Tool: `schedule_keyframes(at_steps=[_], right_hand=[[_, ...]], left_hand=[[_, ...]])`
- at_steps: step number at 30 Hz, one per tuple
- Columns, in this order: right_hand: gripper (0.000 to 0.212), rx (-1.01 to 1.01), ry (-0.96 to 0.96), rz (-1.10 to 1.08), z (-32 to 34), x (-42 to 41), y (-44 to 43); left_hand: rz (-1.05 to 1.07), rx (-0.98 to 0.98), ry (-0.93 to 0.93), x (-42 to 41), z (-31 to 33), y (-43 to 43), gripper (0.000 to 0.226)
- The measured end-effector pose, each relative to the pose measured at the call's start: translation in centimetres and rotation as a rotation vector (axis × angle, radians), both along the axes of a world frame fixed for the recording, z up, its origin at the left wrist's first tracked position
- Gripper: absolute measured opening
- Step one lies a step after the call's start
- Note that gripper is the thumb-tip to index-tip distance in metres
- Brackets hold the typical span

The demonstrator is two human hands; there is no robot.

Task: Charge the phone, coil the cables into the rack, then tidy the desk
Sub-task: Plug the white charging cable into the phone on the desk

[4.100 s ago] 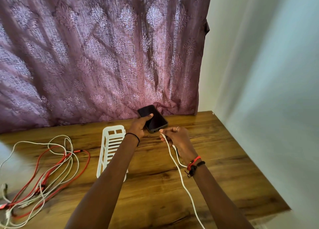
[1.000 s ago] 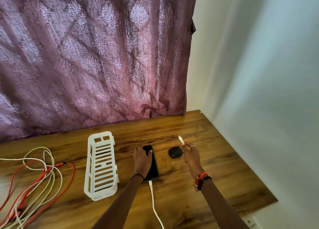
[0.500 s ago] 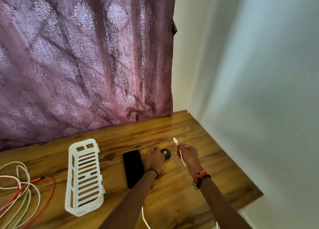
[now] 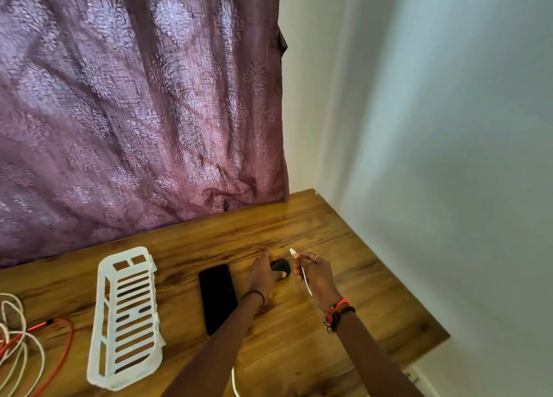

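A black phone (image 4: 217, 297) lies flat, screen up, on the wooden desk (image 4: 314, 232). A white cable runs from under my left forearm off the front edge (image 4: 235, 381). My left hand (image 4: 262, 272) grips a small black adapter (image 4: 281, 267) lying on the desk just right of the phone. My right hand (image 4: 314, 274) pinches the free end of a white cable, its plug (image 4: 292, 252) pointing up beside the adapter. A white slotted rack (image 4: 127, 319) lies left of the phone. Tangled red and white cables (image 4: 21, 342) sit at the far left.
A purple patterned curtain (image 4: 140, 103) hangs behind the desk. A pale wall (image 4: 449, 157) closes off the right side. The desk's right edge and front corner (image 4: 443, 337) are near my right arm. A wall socket (image 4: 414, 375) shows below that corner.
The phone was plugged in and laid flat on the desk. My left hand left the phone and moved right onto the black adapter. My right hand keeps the cable plug raised beside it.
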State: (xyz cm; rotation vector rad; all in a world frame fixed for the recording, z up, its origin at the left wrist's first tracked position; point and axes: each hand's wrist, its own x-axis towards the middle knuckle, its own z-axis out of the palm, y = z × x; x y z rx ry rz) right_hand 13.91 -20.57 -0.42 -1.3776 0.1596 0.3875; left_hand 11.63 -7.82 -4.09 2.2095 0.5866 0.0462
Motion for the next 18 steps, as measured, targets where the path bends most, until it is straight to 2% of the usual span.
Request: schedule_keyframes(at_steps=[4,7,11,14,16,18], right_hand=[[0.004,0.102,0.045,-0.021,1.1,0.0,-0.5],[0.015,0.107,0.023,-0.036,2.5,0.0,-0.9],[0.022,0.093,-0.1,-0.029,5.7,-0.4,-1.3],[0.024,0.113,-0.193,-0.043,8.3,-1.0,-1.7],[0.024,0.101,-0.263,-0.041,10.0,-1.7,-1.9],[0.022,0.094,-0.328,-0.038,11.7,-2.4,-2.0]], left_hand=[[0.043,-0.141,-0.066,-0.5,0.6,-0.2,0.036],[0.109,-0.303,-0.064,0.1,1.5,0.3,0.044],[0.207,-0.742,-0.119,0.8,4.2,1.1,0.046],[0.225,-0.993,-0.22,0.7,7.5,1.4,0.036],[0.242,-1.081,-0.256,0.6,9.9,1.6,0.023],[0.256,-1.137,-0.286,0.4,12.0,1.7,0.021]])
